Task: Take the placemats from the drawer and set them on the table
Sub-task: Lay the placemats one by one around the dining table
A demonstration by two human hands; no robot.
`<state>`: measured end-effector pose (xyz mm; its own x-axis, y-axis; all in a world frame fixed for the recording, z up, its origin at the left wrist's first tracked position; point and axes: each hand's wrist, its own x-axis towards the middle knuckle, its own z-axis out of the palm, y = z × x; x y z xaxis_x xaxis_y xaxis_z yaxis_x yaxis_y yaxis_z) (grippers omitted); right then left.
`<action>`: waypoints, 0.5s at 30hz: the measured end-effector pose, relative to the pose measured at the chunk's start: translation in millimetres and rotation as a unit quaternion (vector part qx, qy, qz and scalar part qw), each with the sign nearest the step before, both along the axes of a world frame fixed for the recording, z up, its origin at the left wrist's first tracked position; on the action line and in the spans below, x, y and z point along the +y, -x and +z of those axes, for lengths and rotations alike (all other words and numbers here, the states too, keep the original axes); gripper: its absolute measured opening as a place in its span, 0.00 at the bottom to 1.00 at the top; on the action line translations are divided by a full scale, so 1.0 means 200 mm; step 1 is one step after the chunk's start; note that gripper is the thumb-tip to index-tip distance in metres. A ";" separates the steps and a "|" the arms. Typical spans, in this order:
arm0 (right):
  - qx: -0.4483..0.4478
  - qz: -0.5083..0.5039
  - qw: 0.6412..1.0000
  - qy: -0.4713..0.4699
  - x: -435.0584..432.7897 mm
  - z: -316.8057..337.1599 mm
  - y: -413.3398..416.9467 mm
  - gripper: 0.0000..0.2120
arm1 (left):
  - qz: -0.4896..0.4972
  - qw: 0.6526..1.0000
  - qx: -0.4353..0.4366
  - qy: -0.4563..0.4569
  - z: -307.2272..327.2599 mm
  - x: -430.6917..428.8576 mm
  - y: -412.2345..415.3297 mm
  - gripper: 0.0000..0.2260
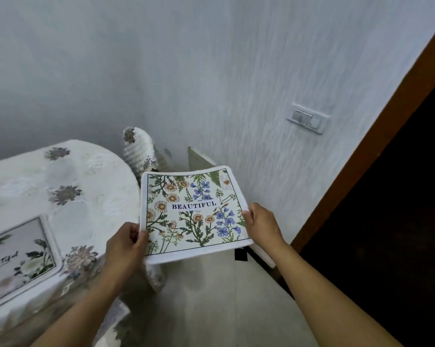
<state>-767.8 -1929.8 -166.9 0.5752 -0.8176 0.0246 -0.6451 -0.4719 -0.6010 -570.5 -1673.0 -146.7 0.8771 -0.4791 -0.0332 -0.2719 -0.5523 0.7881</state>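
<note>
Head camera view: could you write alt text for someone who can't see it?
Two hands, left hand and right hand, hold a floral placemat printed "BEAUTIFUL" by its side edges, in the air beside a table under a white flowered cloth. Another placemat already lies on the table at left; a pale wall and dark doorway stand behind.

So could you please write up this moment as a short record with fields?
held item: floral placemat, printed BEAUTIFUL, face up, off the table
left hand: grips its left edge
right hand: grips its right edge
table: at left, under a white flowered cloth
already laid: second placemat flat on the table
background: chair in the corner, wall switch
drawer: not in view
</note>
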 end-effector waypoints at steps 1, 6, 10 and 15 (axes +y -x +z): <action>-0.006 0.018 1.000 0.004 -0.07 0.00 -0.05 0.11 | 0.009 1.000 -0.006 0.005 0.01 -0.04 -0.01 0.06; -0.013 0.078 0.997 0.015 -0.34 0.00 -0.37 0.12 | 0.074 0.997 -0.015 0.015 0.05 -0.23 -0.13 0.07; -0.014 0.098 0.995 0.009 -0.57 -0.03 -0.66 0.13 | 0.102 0.994 -0.014 0.033 -0.01 -0.41 -0.36 0.07; 0.006 0.099 0.995 0.013 -0.84 -0.02 -0.96 0.13 | 0.101 0.994 0.002 0.042 -0.07 -0.65 -0.66 0.07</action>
